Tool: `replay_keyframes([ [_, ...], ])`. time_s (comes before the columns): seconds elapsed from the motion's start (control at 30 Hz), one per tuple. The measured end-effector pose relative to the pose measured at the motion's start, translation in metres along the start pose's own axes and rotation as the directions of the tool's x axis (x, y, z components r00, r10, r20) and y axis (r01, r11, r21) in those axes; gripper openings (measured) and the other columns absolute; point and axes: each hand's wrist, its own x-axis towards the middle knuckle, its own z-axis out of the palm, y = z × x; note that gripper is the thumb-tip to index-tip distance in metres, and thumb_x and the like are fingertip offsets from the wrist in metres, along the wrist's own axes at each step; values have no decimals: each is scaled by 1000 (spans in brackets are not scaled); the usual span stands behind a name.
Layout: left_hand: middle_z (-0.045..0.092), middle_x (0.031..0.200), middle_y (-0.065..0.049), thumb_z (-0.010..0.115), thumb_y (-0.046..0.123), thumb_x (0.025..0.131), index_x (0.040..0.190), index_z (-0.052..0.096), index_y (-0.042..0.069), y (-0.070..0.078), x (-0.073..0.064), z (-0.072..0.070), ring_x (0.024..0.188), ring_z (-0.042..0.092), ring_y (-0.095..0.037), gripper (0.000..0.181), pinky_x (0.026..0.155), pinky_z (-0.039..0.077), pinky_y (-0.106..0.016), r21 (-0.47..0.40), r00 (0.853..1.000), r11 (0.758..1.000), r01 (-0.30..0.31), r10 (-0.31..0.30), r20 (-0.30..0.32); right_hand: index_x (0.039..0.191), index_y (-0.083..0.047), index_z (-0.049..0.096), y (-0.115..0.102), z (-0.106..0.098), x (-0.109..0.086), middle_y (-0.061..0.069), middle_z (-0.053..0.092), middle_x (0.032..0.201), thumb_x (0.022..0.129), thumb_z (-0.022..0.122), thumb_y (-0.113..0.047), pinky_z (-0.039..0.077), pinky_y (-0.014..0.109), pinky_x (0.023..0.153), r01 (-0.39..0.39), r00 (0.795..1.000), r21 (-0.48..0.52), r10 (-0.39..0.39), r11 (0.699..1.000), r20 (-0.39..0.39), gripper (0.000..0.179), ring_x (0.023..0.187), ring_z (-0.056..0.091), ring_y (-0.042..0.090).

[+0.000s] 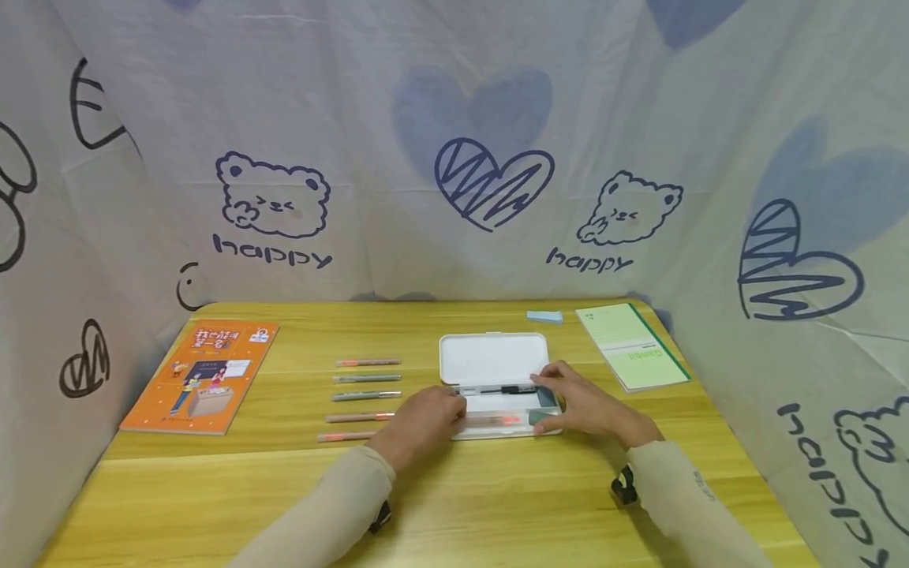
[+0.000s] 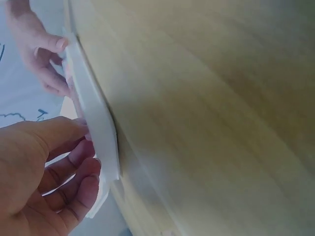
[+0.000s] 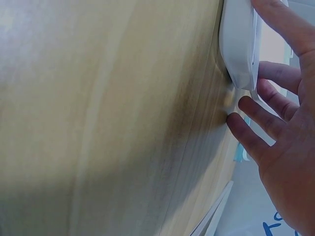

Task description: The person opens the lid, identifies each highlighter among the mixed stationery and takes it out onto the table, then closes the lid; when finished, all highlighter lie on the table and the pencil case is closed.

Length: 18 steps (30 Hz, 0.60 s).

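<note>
A white pencil case [image 1: 493, 359] lies on the table with its lid tipped back. A black-and-clear pen [image 1: 518, 389] lies along its hinge side, and a clear pen with a reddish part [image 1: 497, 420] lies along its near side. My left hand [image 1: 428, 418] is at the case's left end, its curled fingertips and thumb pinching the end of the reddish pen, partly hidden by the fingers. My right hand [image 1: 589, 402] holds the right end of the case, thumb at the near corner and forefinger at the far side. Dark grey-green patches [image 1: 547, 397] show inside, beside that hand.
Several pens [image 1: 367, 396] lie in a spaced column left of the case. An orange book [image 1: 202, 379] is at the far left, a pale green notebook [image 1: 632, 347] at the right. A small light-blue piece [image 1: 544, 316] sits near the back edge. Printed cloth [image 1: 376, 158] surrounds the table.
</note>
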Motion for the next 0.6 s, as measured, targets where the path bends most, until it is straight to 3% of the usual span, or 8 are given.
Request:
replay_keyframes([
  [0.3,74,95,0,79,18,102,102,79,12,-23,-22,-26,85,68,-14,6,78,60,-32,-86,996,995,43,-50,-75,164,-4,47,-1,0,0,14,46,154,86,86,-64,47,57,117,-9,1000,-17,9,1000,0,105,134,52,30],
  [0.47,73,93,5,81,17,101,105,80,14,-44,-48,-47,81,66,-9,6,74,59,-30,-122,987,983,136,-145,-71,164,-4,47,-2,-1,-1,14,46,154,87,86,-63,48,57,116,-4,1000,-21,4,1000,1,104,134,52,31],
  [0.6,76,96,5,82,15,99,105,80,14,-64,-76,-61,86,68,-9,6,78,61,-33,-112,984,981,160,-168,-65,164,-4,47,-2,-1,-1,14,46,155,87,86,-62,48,57,116,-2,1000,-21,2,1000,-1,104,134,52,30],
])
